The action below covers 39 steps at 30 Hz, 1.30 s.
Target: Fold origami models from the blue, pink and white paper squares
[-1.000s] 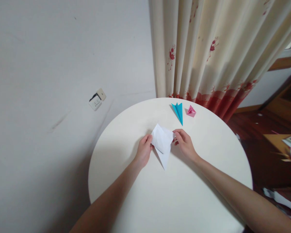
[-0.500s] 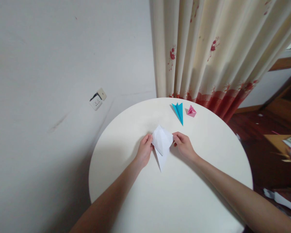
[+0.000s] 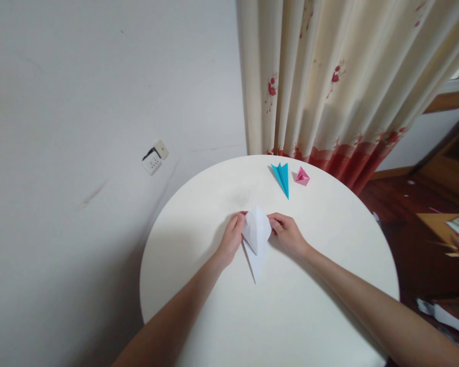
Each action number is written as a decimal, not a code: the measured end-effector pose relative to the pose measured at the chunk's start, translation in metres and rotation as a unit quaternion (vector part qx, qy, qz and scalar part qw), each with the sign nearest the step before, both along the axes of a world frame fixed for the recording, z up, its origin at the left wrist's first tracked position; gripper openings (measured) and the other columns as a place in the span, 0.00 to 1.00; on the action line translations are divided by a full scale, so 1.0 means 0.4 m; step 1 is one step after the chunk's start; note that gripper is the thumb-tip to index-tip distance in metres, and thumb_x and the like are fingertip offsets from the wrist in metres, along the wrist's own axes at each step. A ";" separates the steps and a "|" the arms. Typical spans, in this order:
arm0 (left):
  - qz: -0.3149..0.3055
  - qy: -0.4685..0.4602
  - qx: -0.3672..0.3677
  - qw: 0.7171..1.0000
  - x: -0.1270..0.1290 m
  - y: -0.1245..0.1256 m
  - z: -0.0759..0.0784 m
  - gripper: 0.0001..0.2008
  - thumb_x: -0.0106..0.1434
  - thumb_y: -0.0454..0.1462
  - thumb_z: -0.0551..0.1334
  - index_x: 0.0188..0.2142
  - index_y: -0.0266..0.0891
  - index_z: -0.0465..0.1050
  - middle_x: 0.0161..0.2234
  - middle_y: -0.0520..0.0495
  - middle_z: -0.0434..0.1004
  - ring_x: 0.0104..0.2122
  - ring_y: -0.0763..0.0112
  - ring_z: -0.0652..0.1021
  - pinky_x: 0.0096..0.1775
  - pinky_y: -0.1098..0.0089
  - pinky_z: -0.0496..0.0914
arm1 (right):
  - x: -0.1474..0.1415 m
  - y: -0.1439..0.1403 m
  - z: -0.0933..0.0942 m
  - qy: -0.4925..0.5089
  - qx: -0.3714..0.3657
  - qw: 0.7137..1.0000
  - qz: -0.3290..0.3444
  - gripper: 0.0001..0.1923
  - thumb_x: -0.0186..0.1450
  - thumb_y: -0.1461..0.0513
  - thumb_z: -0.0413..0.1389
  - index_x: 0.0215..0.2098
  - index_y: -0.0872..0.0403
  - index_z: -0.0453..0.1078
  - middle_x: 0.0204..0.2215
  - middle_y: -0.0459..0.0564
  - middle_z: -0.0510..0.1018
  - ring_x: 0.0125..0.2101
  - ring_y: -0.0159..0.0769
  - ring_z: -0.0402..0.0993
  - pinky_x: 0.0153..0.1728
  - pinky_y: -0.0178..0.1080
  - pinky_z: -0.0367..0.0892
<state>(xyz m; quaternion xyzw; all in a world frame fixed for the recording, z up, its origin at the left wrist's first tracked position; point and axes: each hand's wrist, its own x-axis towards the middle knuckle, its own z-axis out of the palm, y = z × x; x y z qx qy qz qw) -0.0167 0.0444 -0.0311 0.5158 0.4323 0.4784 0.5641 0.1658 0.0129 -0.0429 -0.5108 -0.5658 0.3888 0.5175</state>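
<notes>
A partly folded sheet of white paper (image 3: 257,234) is held over the middle of the round table, its long point facing me and a diamond-shaped flap on top. My left hand (image 3: 232,235) pinches its left edge, thumb above and the other fingers partly hidden behind the paper. On the opposite edge, my right hand (image 3: 286,230) grips the paper between thumb and curled fingers. Farther back lie a blue folded paper plane (image 3: 282,178) and a small pink origami piece (image 3: 302,177), neither touched by a hand.
The round white table (image 3: 321,306) stands close to a pale wall with a socket (image 3: 152,162). Behind its far edge hangs a cream and red curtain (image 3: 309,76). To the right, papers lie on a low wooden surface (image 3: 436,227) above a dark floor.
The white paper has come slightly toward me, and its side corners have drawn inward. My right hand has shifted a little left and closer to my left hand.
</notes>
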 end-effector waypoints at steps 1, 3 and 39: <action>0.002 0.011 0.009 1.000 0.001 -0.002 -0.001 0.23 0.62 0.55 0.59 0.42 0.38 0.74 0.42 0.44 0.76 0.42 0.64 0.74 0.45 0.68 0.67 | 0.001 0.000 -0.001 -0.004 0.002 1.000 -0.002 0.15 0.65 0.57 0.50 0.38 0.56 0.76 0.27 0.48 0.75 0.26 0.33 0.66 0.28 0.35 0.61; -0.007 0.019 0.020 1.000 0.003 -0.005 -0.003 0.27 0.63 0.57 0.55 0.46 0.39 0.73 0.46 0.43 0.76 0.46 0.63 0.74 0.49 0.66 0.66 | 0.002 0.001 -0.004 -0.011 0.006 1.000 -0.005 0.15 0.65 0.57 0.50 0.38 0.56 0.76 0.28 0.49 0.77 0.27 0.34 0.68 0.29 0.36 0.62; -0.400 0.258 0.109 0.872 -0.148 0.056 0.129 0.14 0.58 0.38 0.65 0.43 0.37 0.73 0.42 0.45 0.72 0.40 0.67 0.75 0.42 0.69 0.69 | 0.040 0.024 -0.028 0.058 -0.060 0.996 0.004 0.15 0.58 0.53 0.60 0.32 0.57 0.75 0.27 0.52 0.79 0.26 0.35 0.73 0.31 0.38 0.68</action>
